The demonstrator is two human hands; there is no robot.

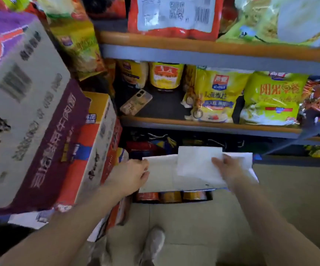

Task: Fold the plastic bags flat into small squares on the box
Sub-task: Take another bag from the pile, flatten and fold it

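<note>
A white plastic bag [163, 175] lies spread flat on top of a low box [174, 196] in front of the shelves. One part of it [197, 162] is doubled over into a rectangle on its right half. My left hand [132, 175] pinches the bag's left edge. My right hand [228, 167] holds the right side of the folded part, fingers on top of it. The box's front shows red and orange cups below the bag.
Large cardboard cartons [40, 121] are stacked at the left, close to my left arm. Shelves [213, 125] behind the box hold snack bags, jars and a phone [136, 102]. Beige floor tiles [290, 198] and my shoe [153, 244] are below.
</note>
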